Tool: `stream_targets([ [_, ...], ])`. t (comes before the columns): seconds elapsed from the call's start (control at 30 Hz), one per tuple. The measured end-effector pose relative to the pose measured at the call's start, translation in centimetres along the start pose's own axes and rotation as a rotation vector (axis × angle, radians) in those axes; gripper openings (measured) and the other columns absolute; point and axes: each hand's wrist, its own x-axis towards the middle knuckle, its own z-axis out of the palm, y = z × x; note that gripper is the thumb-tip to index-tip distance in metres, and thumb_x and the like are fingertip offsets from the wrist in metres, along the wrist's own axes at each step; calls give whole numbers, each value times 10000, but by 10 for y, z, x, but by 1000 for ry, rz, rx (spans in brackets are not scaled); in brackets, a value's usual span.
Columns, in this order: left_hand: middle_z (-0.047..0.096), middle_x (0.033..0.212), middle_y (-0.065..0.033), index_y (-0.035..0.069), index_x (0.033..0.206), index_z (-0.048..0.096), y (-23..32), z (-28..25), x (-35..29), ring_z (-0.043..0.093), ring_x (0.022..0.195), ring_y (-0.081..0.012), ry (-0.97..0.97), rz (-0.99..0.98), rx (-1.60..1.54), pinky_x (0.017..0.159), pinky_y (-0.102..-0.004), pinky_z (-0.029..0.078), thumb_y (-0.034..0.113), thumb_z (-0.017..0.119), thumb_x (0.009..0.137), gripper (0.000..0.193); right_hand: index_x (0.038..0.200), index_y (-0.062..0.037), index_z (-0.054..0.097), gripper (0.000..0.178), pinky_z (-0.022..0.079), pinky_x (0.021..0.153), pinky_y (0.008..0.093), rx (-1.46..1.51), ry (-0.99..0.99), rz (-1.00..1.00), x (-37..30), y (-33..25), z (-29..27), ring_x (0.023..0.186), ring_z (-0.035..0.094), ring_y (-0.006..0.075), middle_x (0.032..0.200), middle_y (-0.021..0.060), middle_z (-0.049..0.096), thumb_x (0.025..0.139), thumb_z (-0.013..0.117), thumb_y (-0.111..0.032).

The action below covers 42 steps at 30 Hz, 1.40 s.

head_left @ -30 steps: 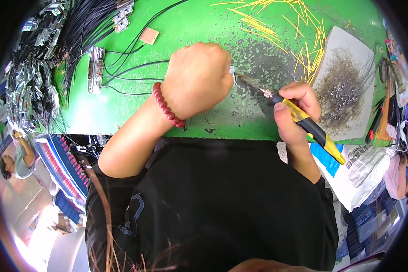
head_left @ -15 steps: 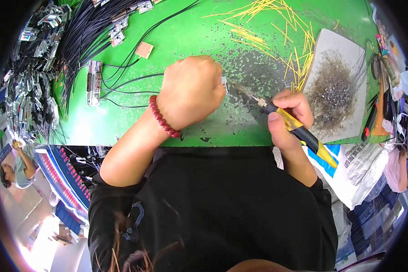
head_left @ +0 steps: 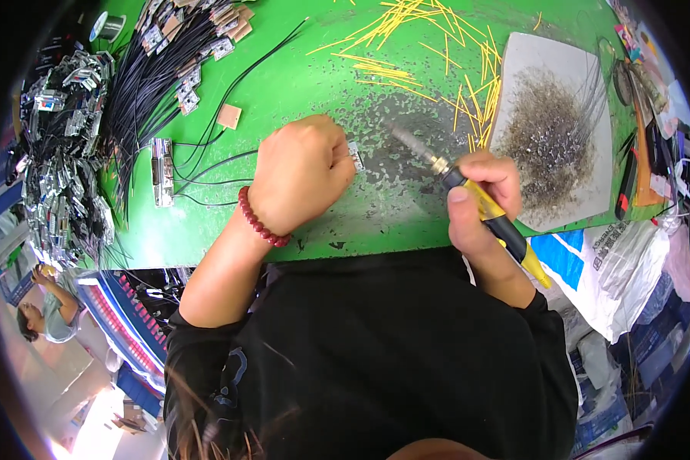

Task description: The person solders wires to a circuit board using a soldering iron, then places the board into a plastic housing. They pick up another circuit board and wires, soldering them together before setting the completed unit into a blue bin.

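Observation:
My left hand point(head_left: 300, 172), with a dark red bead bracelet point(head_left: 259, 221) at its wrist, is closed over the green work surface point(head_left: 368, 222). From its fingers a small circuit board point(head_left: 355, 156) sticks out; the rest of that board is hidden. Black cables run from under this hand to a metal-cased part point(head_left: 162, 172) at the left. In my right hand point(head_left: 483, 195) is a yellow and black soldering iron point(head_left: 506, 231), its tip pointing up and left, apart from the board.
Thin yellow sticks point(head_left: 391, 73) lie scattered beyond my hands. A grey board point(head_left: 514, 61) with a dark, speckled residue heap is on the right. Bundled black cables with boards point(head_left: 161, 84) and piled metal parts point(head_left: 69, 176) crowd the left. A square tan piece point(head_left: 228, 116) lies nearby.
The soldering iron's tip has drawn away from the small circuit board, up and to the right of it. My left hand keeps its grip. The whole view has shifted slightly.

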Motion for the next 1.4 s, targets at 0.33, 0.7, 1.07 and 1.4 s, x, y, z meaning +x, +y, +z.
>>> stream_targets([
  [0.33,626,727,-123,-7,725,644,2,-26,3,615,663,-264,9,128,-52,618,-329,502,74,707,716,103,1000,-14,492,275,370,596,226,22,40,-19,0,-3,-5,672,449,80,866,78,538,831,692,-96],
  [0.7,618,879,-181,15,825,606,-72,-58,69,612,842,-344,232,-120,366,725,-424,486,173,647,805,164,976,-14,511,259,355,583,210,3,73,-52,-1,0,-2,653,424,60,802,29,519,845,692,-145],
  [1.07,612,725,-171,27,850,550,-20,-74,0,612,673,-361,323,51,-22,595,-418,475,89,607,860,85,1096,-9,576,190,450,461,204,26,-53,292,9,-18,11,602,604,82,722,30,595,924,592,-89],
  [1.4,589,686,-129,27,859,552,-20,-49,-44,605,640,-310,320,155,-215,572,-366,476,43,630,827,86,1109,-47,569,308,528,649,238,-85,-211,35,86,-23,87,731,653,116,832,78,663,824,680,-14],
])
